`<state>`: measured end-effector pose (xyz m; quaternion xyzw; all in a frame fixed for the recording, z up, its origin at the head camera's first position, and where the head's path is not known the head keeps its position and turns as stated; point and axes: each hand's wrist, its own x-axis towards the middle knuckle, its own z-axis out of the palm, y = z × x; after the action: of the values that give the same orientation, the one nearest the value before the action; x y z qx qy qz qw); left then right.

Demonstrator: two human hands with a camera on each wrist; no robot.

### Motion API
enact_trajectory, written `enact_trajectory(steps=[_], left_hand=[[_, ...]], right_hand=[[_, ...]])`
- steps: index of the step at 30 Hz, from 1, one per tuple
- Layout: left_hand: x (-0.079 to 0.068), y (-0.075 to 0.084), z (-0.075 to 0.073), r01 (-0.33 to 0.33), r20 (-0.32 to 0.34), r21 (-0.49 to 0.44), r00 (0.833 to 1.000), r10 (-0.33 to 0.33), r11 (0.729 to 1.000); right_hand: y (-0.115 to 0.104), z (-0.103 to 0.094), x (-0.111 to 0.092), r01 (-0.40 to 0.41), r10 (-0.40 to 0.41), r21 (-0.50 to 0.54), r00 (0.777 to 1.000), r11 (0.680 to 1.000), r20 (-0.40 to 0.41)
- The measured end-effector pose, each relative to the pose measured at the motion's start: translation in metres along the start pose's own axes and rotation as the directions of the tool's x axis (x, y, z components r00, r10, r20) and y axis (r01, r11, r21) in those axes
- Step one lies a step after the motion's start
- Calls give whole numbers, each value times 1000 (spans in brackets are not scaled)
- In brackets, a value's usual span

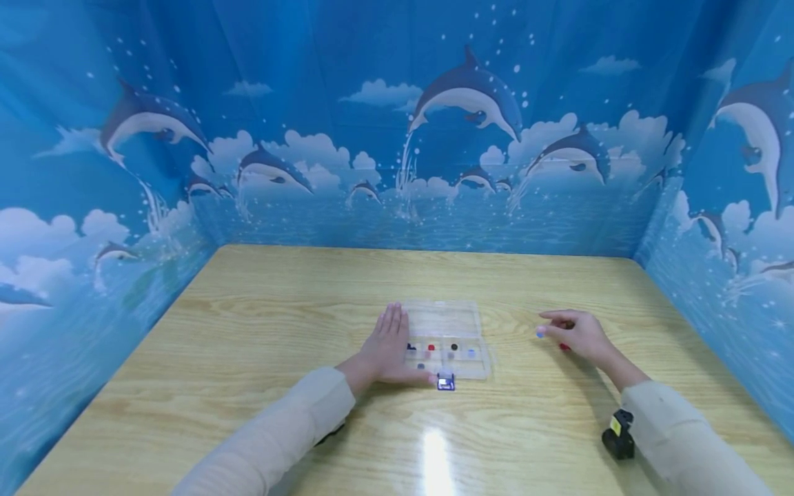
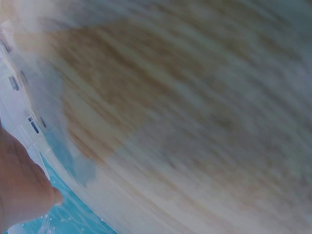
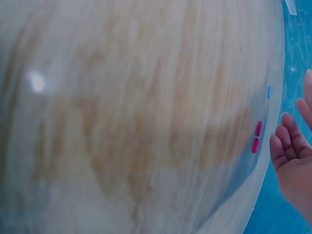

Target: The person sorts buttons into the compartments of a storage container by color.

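A clear plastic compartment box (image 1: 476, 367) lies on the table with its lid (image 1: 443, 318) laid back. My left hand (image 1: 389, 348) rests along the box's left side, fingers straight, thumb stretched along the front edge by a small dark-blue square item (image 1: 446, 381). Small red, black and blue pieces sit in the compartments. To the right, my right hand (image 1: 578, 336) hovers above the table, index finger extended, other fingers loosely bent. By its thumb is a small flat blue piece (image 3: 269, 91), lying on the table. Two red pieces (image 3: 257, 136) lie close by, below the hand.
The wood-grain table (image 1: 279, 296) has blue dolphin-print curtains (image 1: 347, 172) at its back and sides. A black wrist camera (image 1: 618, 435) hangs under the right sleeve. Light glares off the tabletop near the front.
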<state>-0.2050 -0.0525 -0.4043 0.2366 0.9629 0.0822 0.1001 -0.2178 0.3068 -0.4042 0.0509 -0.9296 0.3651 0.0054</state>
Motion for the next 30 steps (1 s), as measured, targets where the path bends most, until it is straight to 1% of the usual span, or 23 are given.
enact_trajectory(steps=[4,12,19,30], left_hand=[[0,0,0,2,-1,1,1000,-2,1000],[1,0,1,3,0,-2,1000,-3,1000],[1,0,1,8,-1,-1,1000,-8,1000],[0,0,0,6,-1,-13,1000,-6,1000]], right_hand=[[2,0,1,2,-2,5,1000,1000,8],[3,0,3,-40,38,32,998,999,42],[3,0,4,-43,44,-11,997,999,64],[7,5,6,-13,17,-87,999,996,40]])
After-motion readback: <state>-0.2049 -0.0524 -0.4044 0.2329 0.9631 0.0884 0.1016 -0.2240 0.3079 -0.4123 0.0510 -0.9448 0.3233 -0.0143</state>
